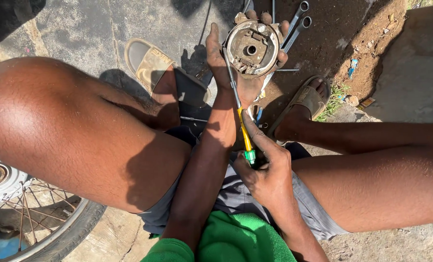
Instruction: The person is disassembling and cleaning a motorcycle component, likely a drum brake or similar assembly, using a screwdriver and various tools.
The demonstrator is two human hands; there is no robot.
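Head view: your left hand (236,63) cradles a round, rusty metal brake plate with a centre hole (252,48); your right hand (265,172) works a screwdriver with a yellow and green handle (245,138) against it.

Taking the brake plate as landmark: your left-hand fingers curl around its far rim, and its open face is turned up toward you. Your right-hand fingers are closed around the screwdriver handle below the plate, and the steel shaft runs up to the plate's left edge. The brake shoes and springs appear to sit in place on the plate, so the job looks partly done; the tip is hard to see. Two grey ring spanners (296,24) lie on the dirt just beyond the plate. A spoked wheel with black tyre (32,213) lies well apart, lower left, with the plate not fitted to it.
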